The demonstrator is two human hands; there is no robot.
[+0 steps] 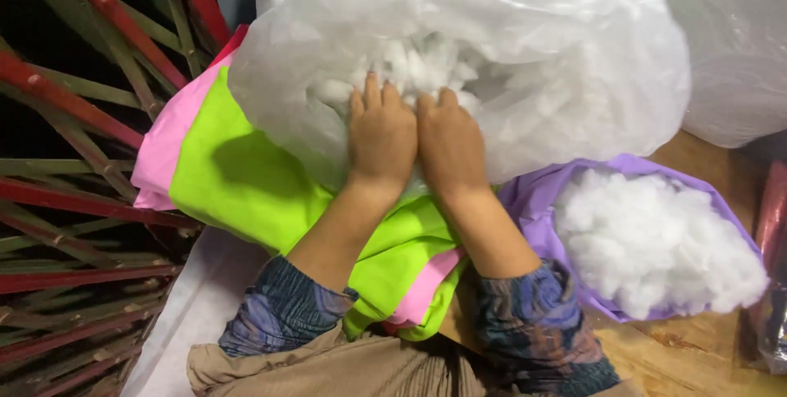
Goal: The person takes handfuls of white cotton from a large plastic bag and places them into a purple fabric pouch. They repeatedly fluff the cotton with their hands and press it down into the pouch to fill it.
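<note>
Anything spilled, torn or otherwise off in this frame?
Nothing stands out. The white stuffing stays inside the clear plastic bag, where the left hand and right hand press in side by side. The lilac cover holds its filling with none on the wooden floor.

One cam only, head-worn, so no 2nd view to overlap with. It looks steeply down and a bit fwd from above the person's lap; forearms enter from the bottom edge and run up to frame centre, where the left hand (pixel 381 136) and right hand (pixel 450 145) sit side by side, close to the lens, at arm's reach. The clear bag (pixel 574 53) of white stuffing fills the top, cut off by the upper edge. The green cloth (pixel 238 176) lies mid-left, the purple cover (pixel 533 200) w/ stuffing lower right. Red and green poles (pixel 74 102) run along the left edge; bare wood floor (pixel 680 356) shows bottom right.
</note>
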